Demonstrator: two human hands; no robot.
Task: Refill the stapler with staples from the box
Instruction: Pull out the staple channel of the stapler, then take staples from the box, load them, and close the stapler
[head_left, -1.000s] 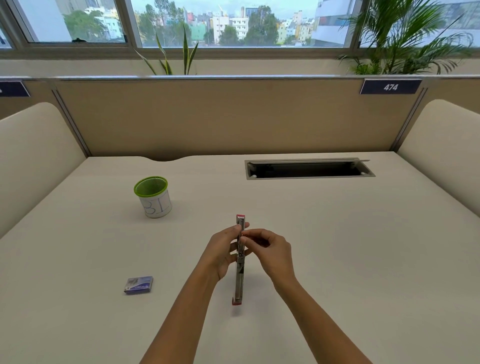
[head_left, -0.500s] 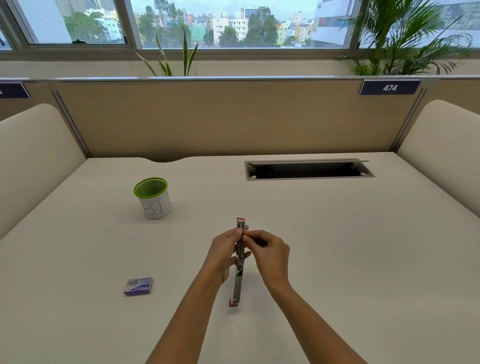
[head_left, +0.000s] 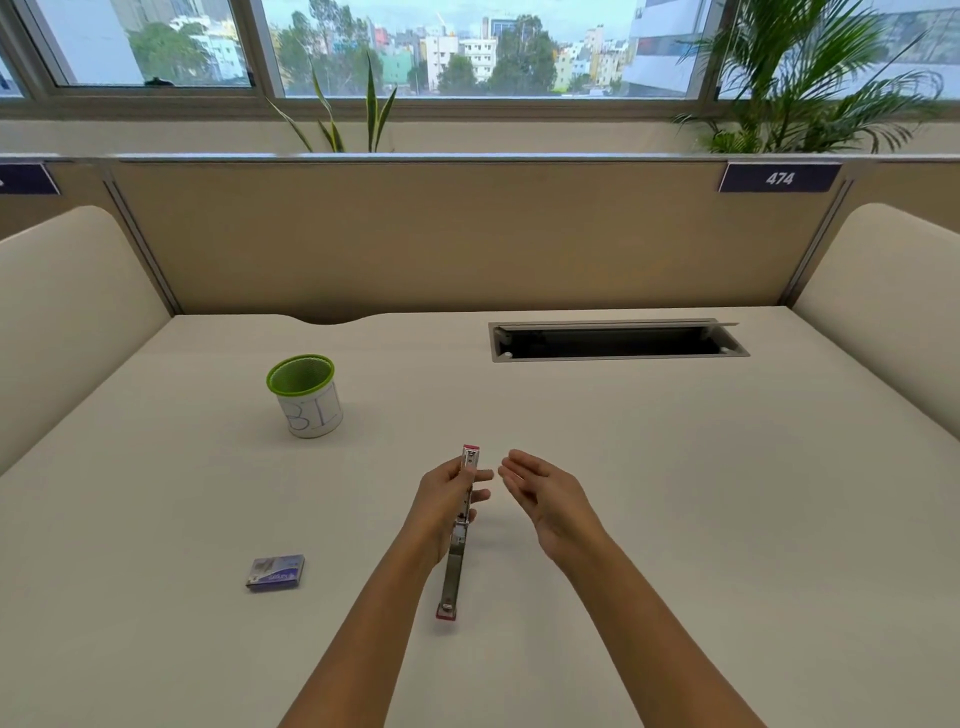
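Note:
A slim metal stapler (head_left: 456, 556) with red ends is swung fully open into one long strip above the desk, pointing away from me. My left hand (head_left: 445, 499) grips its far half, thumb and fingers closed on the metal. My right hand (head_left: 545, 493) hovers just to the right of the stapler, fingers spread, palm turned toward it, holding nothing. The small purple staple box (head_left: 275, 571) lies flat on the desk to the left of my left forearm, well apart from both hands.
A white cup with a green rim (head_left: 306, 395) stands at the back left of the beige desk (head_left: 727, 493). An open cable slot (head_left: 613, 340) is cut into the desk at the back right. Padded partitions enclose the left, right and far sides.
My right hand has let go of the stapler and moved off to the right with its fingers open. The left hand still holds the stapler in about the same place.

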